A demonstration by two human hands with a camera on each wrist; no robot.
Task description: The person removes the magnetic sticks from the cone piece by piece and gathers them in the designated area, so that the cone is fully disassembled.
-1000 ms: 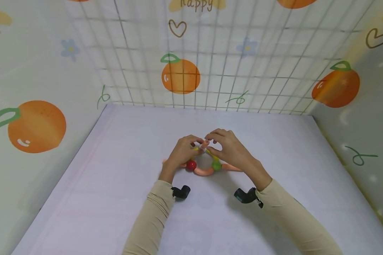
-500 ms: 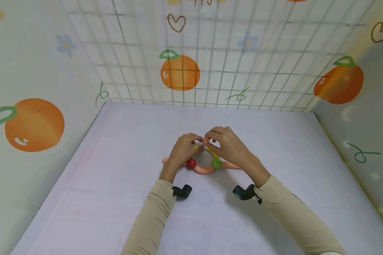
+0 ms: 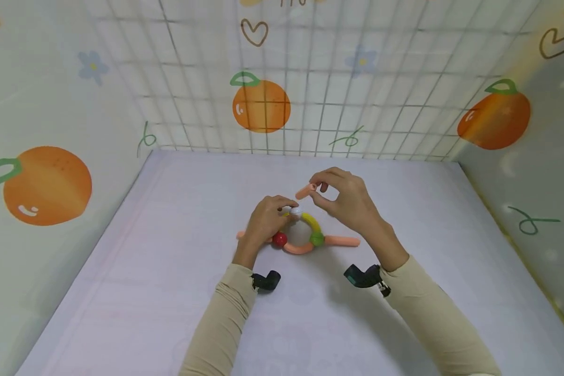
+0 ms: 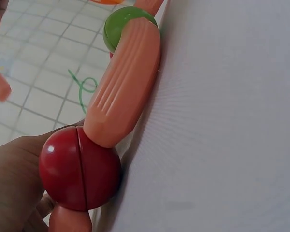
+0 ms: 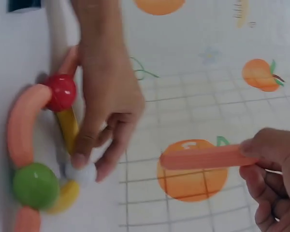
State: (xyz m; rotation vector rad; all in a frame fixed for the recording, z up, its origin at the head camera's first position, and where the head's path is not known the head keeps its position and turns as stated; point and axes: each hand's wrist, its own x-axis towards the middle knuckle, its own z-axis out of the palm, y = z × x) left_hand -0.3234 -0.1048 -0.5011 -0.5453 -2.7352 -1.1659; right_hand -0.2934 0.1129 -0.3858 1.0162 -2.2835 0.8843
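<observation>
My right hand [image 3: 352, 201] pinches one end of a straight orange toy stick [image 3: 303, 192] between thumb and fingers, above and behind a ring of toy pieces. In the right wrist view the stick's free end points toward my left hand [image 5: 108, 92]. That hand pinches a white ball [image 5: 83, 172] at the far side of the ring. A red ball [image 3: 279, 239] and a green ball [image 3: 316, 239] sit at the ring's sides. Between these two runs a curved orange piece [image 3: 297, 249]; a yellow curved piece [image 3: 312, 222] joins green to white. Another yellow piece [image 5: 67, 126] is partly hidden by my left hand.
A straight orange stick [image 3: 342, 241] extends right from the green ball, and a second one [image 3: 240, 235] on the left is mostly behind my left wrist. The table [image 3: 169, 292] is pale, with a white wire grid [image 3: 319, 104] behind it and printed fabric walls around.
My right hand has moved up and to the right, taking the orange stick off the white ball. The left hand stays at the white ball, and the ring has kept its place.
</observation>
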